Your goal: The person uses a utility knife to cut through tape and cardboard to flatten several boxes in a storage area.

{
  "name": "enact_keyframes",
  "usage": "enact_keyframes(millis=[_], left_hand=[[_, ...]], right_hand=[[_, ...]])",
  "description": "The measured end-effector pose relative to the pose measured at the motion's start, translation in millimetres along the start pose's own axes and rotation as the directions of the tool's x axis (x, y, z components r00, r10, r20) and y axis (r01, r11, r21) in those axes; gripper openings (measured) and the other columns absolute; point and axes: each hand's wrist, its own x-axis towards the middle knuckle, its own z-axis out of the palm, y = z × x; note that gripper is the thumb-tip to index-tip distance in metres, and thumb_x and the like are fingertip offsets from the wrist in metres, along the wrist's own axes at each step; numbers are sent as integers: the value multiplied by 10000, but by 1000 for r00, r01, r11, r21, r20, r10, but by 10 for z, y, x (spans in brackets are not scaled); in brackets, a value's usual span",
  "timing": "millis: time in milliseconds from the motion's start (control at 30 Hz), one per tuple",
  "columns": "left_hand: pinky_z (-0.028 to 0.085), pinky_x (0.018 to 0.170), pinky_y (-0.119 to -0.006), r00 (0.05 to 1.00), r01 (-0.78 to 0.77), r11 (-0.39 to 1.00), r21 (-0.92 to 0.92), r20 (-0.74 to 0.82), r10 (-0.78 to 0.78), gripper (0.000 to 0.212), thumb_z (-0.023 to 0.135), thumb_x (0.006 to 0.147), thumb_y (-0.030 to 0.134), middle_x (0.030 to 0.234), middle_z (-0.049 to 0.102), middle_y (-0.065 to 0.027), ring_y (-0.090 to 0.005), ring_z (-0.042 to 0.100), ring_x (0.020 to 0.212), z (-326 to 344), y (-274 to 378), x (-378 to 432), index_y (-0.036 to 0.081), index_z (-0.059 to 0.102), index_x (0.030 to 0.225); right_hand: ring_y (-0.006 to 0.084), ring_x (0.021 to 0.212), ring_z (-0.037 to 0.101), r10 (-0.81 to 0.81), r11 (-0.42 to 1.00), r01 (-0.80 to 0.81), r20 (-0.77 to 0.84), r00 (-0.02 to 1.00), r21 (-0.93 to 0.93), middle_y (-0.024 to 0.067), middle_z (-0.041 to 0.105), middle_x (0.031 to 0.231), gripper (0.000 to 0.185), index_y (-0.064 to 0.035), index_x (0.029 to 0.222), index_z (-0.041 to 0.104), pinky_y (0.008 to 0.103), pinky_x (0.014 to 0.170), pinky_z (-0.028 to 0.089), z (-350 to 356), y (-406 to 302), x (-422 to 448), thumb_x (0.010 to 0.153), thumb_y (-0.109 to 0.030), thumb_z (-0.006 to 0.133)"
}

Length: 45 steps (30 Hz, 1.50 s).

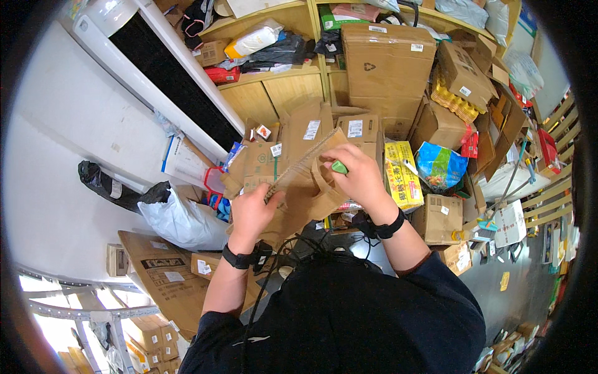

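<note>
A piece of brown corrugated cardboard [296,201] is held up at a tilt in front of me, its ridged cut edge facing upward. My left hand [252,210] grips its left end, thumb on the near face. At the right end, my right hand [359,175] is closed around a green-handled tool [339,167]; its working end is hidden, so its exact kind is unclear. A curled, partly torn strip of cardboard [321,177] bends out just beside the right fingers. Black straps circle both wrists.
Stacked cartons [261,159] stand behind the held piece, below a wooden shelf unit [322,65]. A yellow printed package [402,175] and a blue bag [441,166] sit at the right. White plastic bag [187,219] and large flattened carton [173,280] lie left. Black cables [299,238] hang near my torso.
</note>
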Motion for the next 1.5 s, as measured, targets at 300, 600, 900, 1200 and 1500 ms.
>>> enact_keyframes(millis=[300, 600, 900, 1200, 1500], left_hand=[[479, 502, -435, 999, -38, 999, -29, -19, 38, 293, 730, 796, 327, 584, 596, -160, -357, 619, 578, -51, 66, -43, 65, 608, 747], [475, 507, -442, 1000, -15, 1000, -16, 20, 15, 285, 704, 812, 326, 606, 606, -160, -362, 619, 592, -119, 130, -49, 67, 598, 763], [471, 494, -444, 999, -31, 998, 48, 32, 30, 313, 707, 812, 347, 595, 601, -155, -359, 619, 579, -79, 145, -86, 70, 581, 737], [479, 508, -444, 998, -26, 999, 46, 59, 23, 292, 699, 818, 334, 612, 612, -153, -357, 626, 592, -112, 231, -89, 72, 591, 753], [478, 503, -431, 994, -109, 992, 56, 35, 107, 283, 703, 807, 320, 606, 612, -134, -347, 616, 568, -116, 244, -124, 71, 588, 737]], right_hand=[[233, 754, 653, -134, 987, 142, 97, 986, -80, -9, 643, 910, 241, -183, 994, 691, 349, 601, 529, 36, -53, -12, 758, -141, 718], [258, 766, 652, -26, 999, 27, 62, 998, -22, 16, 648, 922, 122, -132, 884, 672, 359, 629, 528, -96, -80, -50, 781, -169, 726], [298, 765, 637, 107, 994, -105, -84, 991, 34, 106, 648, 839, 150, -34, 800, 613, 348, 681, 513, -135, 31, -75, 750, -67, 750], [334, 772, 645, 232, 973, -233, -101, 967, 4, 145, 655, 831, 157, -28, 842, 620, 366, 666, 516, -135, 75, -99, 744, -79, 731], [354, 790, 625, 113, 994, -113, 60, 992, -7, 135, 627, 855, 105, -43, 834, 626, 410, 679, 512, -253, 94, -124, 754, -98, 666]])
